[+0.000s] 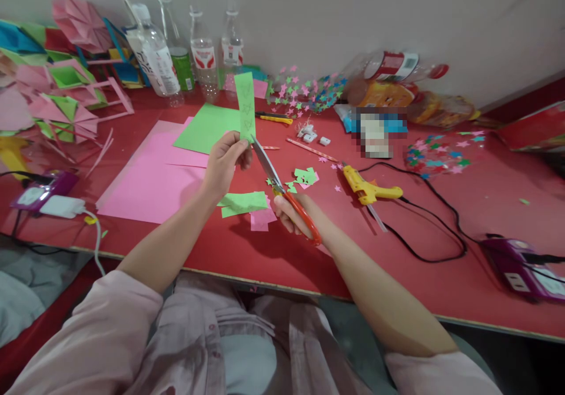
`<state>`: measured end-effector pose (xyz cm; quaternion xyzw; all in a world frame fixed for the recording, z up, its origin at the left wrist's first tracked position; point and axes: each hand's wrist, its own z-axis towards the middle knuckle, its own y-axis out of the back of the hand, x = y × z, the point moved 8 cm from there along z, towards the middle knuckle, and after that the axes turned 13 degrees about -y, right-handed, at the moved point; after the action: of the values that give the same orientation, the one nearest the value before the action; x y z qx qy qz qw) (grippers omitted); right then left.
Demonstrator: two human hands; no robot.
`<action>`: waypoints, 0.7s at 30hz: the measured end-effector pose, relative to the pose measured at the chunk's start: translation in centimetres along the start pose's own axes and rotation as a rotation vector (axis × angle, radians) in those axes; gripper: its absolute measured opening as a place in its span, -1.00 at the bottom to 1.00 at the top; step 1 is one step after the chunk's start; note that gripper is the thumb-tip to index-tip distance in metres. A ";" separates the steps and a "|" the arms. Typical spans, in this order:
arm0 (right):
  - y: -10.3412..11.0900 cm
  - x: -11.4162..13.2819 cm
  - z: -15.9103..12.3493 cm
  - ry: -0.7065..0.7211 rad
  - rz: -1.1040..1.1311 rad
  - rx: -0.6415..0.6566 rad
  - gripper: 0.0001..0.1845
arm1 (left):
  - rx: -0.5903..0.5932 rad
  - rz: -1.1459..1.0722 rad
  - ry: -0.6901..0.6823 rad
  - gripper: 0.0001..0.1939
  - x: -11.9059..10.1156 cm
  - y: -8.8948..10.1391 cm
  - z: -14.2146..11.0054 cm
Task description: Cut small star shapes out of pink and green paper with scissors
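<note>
On my feed I see a narrow green paper strip [245, 98] standing nearly upright, star outlines down its face; orange-handled scissors [271, 171] slant up, tips at its lower end.

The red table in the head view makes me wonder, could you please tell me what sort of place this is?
It is probably a paper-craft workspace: a pair of scissors meets a green paper strip, and a yellow glue gun lies nearby.
</note>
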<state>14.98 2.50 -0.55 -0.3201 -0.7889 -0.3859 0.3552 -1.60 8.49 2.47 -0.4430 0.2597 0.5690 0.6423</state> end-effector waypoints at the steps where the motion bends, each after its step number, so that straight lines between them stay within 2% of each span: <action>1: 0.0 0.0 0.0 0.008 0.005 0.006 -0.49 | 0.009 -0.007 0.000 -0.82 0.0 -0.1 0.0; 10: 0.1 -0.1 -0.1 0.009 0.007 0.019 -0.48 | 0.030 0.043 0.030 -0.82 0.1 0.2 0.2; 21: 0.1 0.1 -0.2 0.006 0.030 0.030 -0.34 | 0.092 0.050 0.020 -0.78 -0.4 0.4 0.7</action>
<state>15.08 2.37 -0.33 -0.3254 -0.7888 -0.3697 0.3679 -2.19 8.88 3.03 -0.4121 0.3029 0.5678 0.6450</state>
